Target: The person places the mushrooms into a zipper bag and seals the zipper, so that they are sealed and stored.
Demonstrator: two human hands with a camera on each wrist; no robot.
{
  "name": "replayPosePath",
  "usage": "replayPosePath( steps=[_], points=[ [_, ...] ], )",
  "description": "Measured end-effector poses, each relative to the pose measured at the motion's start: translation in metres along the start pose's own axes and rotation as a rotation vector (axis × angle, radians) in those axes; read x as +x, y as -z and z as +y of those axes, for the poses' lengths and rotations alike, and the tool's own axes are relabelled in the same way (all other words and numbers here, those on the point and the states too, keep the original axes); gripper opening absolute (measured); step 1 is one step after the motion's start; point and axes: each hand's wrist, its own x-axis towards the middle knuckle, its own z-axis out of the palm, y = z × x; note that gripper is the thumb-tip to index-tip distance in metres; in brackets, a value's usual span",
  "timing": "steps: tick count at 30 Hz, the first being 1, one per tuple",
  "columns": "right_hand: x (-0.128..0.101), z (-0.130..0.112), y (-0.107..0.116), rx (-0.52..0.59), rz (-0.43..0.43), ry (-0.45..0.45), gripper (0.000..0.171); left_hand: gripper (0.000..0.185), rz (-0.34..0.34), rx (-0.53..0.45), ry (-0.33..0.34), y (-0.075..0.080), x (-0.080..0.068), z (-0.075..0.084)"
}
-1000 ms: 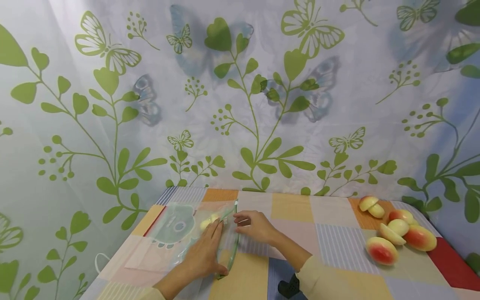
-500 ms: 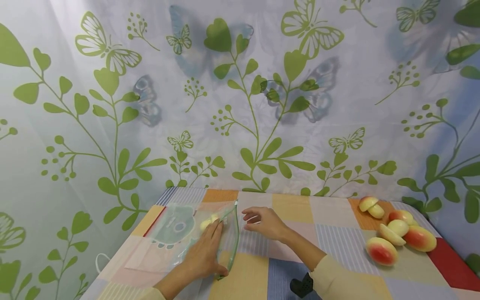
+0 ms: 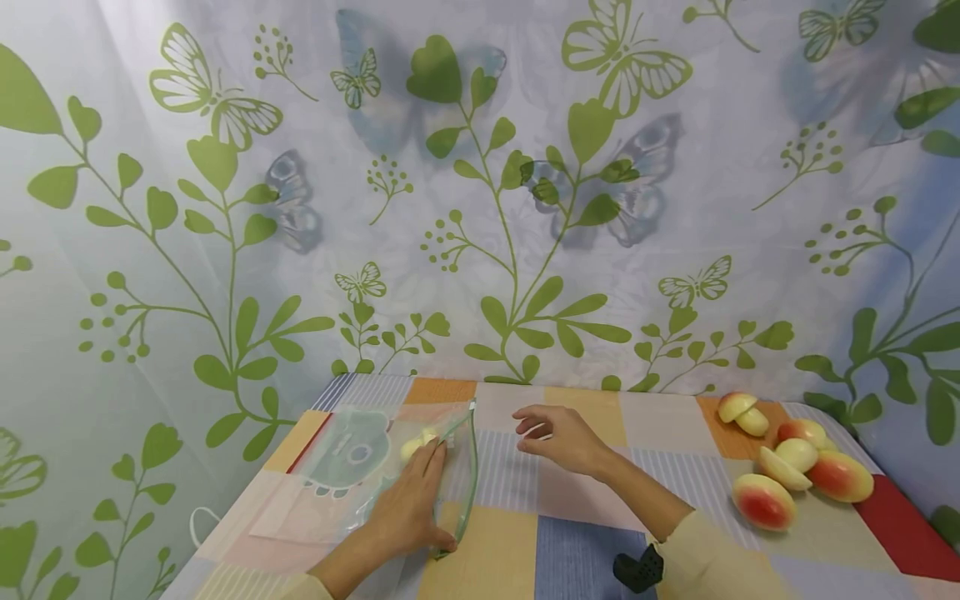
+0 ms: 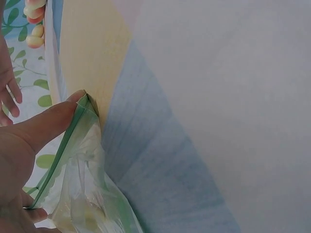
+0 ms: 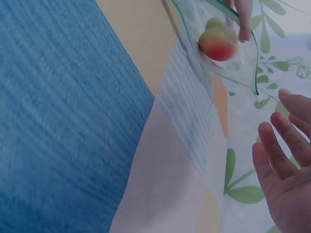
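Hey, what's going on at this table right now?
A person is working with a clear zip bag with a green seal on a patchwork tablecloth. The left hand lies flat on the bag, pressing it to the table near its mouth, and a piece of peach-like fruit sits inside. The right hand hovers open just right of the bag, holding nothing. More cut fruit pieces lie in a loose pile at the table's right end.

Clear zip bag [image 3: 390, 467] edged with a green seal and printed with a pale green figure, on a tablecloth [image 3: 570, 508] checked in yellow, orange, blue, pink and grey stripes. Red-blushed, cream-fleshed peach pieces [image 3: 787, 467] alongside. Behind, white curtain [image 3: 480, 208] patterned with green leaves and butterflies.
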Motion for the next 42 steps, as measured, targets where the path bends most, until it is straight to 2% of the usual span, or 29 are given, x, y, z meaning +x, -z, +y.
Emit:
replayPosePath(
  steps=[5,11,20,27,36,42],
  points=[
    [-0.009,0.002,0.012,-0.011,0.004,0.000,0.042,0.134,-0.003,0.006,-0.010,-0.001,0.001,-0.001],
    [-0.018,0.007,0.024,-0.073,0.009,0.010,0.040,0.134,0.002,0.029,-0.020,-0.002,0.002,-0.003],
    [-0.033,0.018,0.037,-0.110,0.036,-0.048,0.040,0.133,-0.003,0.026,-0.014,-0.001,0.001,-0.003],
    [-0.041,0.017,0.045,-0.118,0.030,-0.034,0.041,0.133,-0.005,0.023,-0.010,-0.001,0.001,-0.002],
    [-0.056,0.019,0.060,-0.176,0.031,-0.058,0.042,0.133,-0.003,0.039,-0.016,-0.001,0.001,-0.001],
    [-0.067,0.023,0.073,-0.175,0.054,-0.083,0.041,0.132,-0.007,0.039,-0.011,0.000,0.001,-0.001]
  ],
)
